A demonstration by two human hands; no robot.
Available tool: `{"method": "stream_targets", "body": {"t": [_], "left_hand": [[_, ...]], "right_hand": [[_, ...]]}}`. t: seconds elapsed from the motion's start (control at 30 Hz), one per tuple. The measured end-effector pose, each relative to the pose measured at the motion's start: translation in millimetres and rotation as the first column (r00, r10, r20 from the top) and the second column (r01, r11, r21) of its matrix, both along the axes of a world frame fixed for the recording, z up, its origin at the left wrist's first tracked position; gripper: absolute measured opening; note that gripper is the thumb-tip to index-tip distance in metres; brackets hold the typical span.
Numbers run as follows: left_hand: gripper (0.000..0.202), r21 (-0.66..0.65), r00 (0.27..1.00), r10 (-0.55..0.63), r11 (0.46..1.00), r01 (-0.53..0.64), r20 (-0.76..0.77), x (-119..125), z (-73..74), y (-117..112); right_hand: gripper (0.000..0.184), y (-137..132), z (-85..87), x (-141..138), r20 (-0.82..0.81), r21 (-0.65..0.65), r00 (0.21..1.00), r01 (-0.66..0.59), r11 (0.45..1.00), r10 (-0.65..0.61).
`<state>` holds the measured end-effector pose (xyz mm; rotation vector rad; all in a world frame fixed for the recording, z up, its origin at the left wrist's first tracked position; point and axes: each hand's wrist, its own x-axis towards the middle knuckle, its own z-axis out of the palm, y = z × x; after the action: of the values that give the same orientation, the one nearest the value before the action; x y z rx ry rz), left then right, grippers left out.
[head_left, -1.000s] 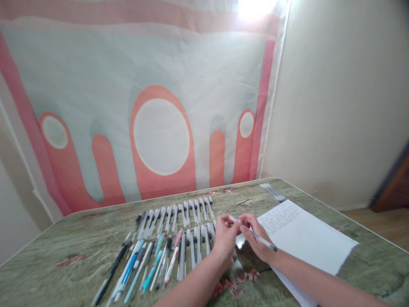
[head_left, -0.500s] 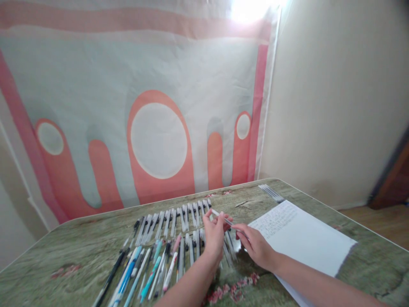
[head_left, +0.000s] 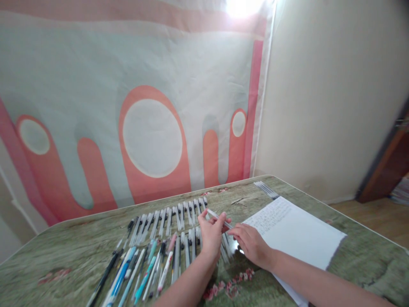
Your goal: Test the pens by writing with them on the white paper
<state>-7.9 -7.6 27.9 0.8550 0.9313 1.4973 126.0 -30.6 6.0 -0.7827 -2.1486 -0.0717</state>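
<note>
A slim clear pen (head_left: pixel 214 214) slants between my hands above the table. My left hand (head_left: pixel 211 234) is closed around it, thumb on top, with one end poking out past the forefinger. At the other end, my right hand (head_left: pixel 252 244) pinches it with bent fingertips, which hide that tip. Beneath and left of my left hand lie clear pens with dark grips (head_left: pixel 193 238), partly covered by the hand. A back row of similar clear pens (head_left: pixel 162 219) lies beyond it. The sheet of written paper (head_left: pixel 300 232) is just right of my right hand.
Assorted coloured pens, including a turquoise one (head_left: pixel 145 279) and a blue-and-white one (head_left: pixel 121 273), lie at the front left. Several thin refill-like sticks (head_left: pixel 266 189) lie by the paper's far corner. A patterned hanging cloth (head_left: pixel 153 136) stands behind the marbled table (head_left: pixel 64 256).
My right hand's fingers have closed in toward my left hand along the pen, so less of it shows between them. The view has turned slightly right.
</note>
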Motion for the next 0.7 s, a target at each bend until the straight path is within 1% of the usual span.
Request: {"method": "stream_targets", "body": {"t": [0.2,0.43,0.7], "left_hand": [[0.067,-0.004,1.0,-0.007,1.0,0.007,0.01,0.8,3.9,-1.1],[0.067,0.005,1.0,-0.003,1.0,0.003,0.021,1.5,2.9,0.4],[0.067,0.03,0.999,-0.016,0.999,0.016,0.029,0.9,10.4,-3.0]], "right_hand": [[0.02,1.0,0.5,1.4,0.027,0.056,0.999,0.027,0.998,-0.028],[0.019,1.8,-2.2,2.4,0.026,0.04,0.999,0.026,0.999,-0.027],[0.021,1.7,-4.0,3.4,0.017,0.073,0.999,0.035,0.997,-0.037]]}}
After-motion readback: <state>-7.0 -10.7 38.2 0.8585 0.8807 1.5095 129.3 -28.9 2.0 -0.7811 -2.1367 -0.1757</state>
